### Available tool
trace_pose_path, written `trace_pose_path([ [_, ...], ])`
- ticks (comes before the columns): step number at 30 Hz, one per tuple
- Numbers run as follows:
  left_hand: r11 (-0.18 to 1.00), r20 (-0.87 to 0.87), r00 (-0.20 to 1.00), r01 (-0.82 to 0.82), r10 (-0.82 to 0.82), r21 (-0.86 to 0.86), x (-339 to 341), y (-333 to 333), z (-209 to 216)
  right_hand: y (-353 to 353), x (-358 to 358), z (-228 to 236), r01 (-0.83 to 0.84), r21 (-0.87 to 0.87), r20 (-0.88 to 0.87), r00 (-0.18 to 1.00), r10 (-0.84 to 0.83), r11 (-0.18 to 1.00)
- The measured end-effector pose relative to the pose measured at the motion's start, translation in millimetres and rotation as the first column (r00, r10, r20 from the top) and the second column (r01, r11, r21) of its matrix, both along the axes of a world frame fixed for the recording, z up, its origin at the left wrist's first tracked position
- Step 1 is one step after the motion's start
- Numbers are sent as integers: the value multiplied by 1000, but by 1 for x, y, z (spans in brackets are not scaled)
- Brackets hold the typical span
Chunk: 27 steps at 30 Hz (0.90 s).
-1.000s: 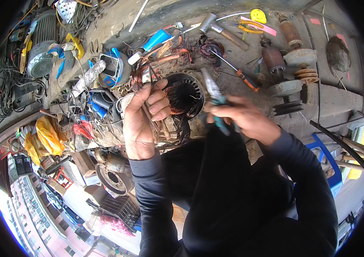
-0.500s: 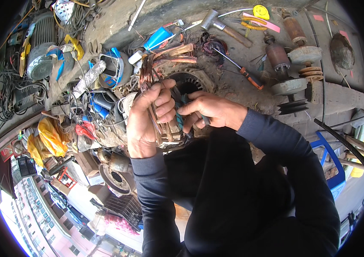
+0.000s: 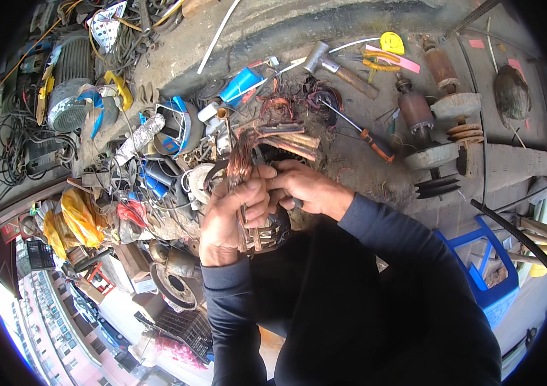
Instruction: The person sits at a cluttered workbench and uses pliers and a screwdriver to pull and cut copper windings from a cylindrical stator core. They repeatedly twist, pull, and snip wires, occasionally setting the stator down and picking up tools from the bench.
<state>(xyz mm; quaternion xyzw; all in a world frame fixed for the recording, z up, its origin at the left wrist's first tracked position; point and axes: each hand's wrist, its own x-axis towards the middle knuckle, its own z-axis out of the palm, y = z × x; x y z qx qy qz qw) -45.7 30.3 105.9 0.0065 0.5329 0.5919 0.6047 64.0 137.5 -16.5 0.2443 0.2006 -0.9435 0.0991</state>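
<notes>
My left hand [image 3: 238, 209] is closed around a bundle of copper wire [image 3: 240, 161], whose ends stick out above and below the fist. My right hand [image 3: 309, 186] is closed right beside it, its fingertips meeting the left fingers. It grips pliers that are nearly all hidden now; only a dark handle end [image 3: 298, 203] shows under the palm. The half-second-older view shows their teal grip. Behind the hands sits a motor stator [image 3: 276, 153], largely covered by the hands and wire. Several thick copper coil pieces [image 3: 292, 140] lie across its top.
A hammer [image 3: 341, 69], a screwdriver [image 3: 376, 143], yellow-handled pliers [image 3: 381, 59] and a yellow tape measure [image 3: 392, 43] lie beyond. Motor rotors [image 3: 416, 112] lie at the right, above a blue plastic stool [image 3: 479, 264]. A finned motor [image 3: 71, 80] and tangled cables [image 3: 13, 145] crowd the left.
Both hands have moved slightly nearer me and closer together. The pliers' teal grip, visible before, is now covered. The wire bundle has come down with my left hand; the view has shifted a little.
</notes>
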Motion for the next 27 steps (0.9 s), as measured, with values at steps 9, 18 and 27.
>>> trace_pose_path([
  [9,1000,7,1000,-16,16,-19,-1,-5,3,-3,0,1,37,-34,70,997,-35,999],
  [18,1000,14,1000,-27,27,-4,-2,-6,1,-2,-2,0,32,-69,-4,999,-32,997],
  [27,1000,21,1000,-11,11,-13,0,-7,1,2,-1,9,21,-104,-40,999,-25,994],
])
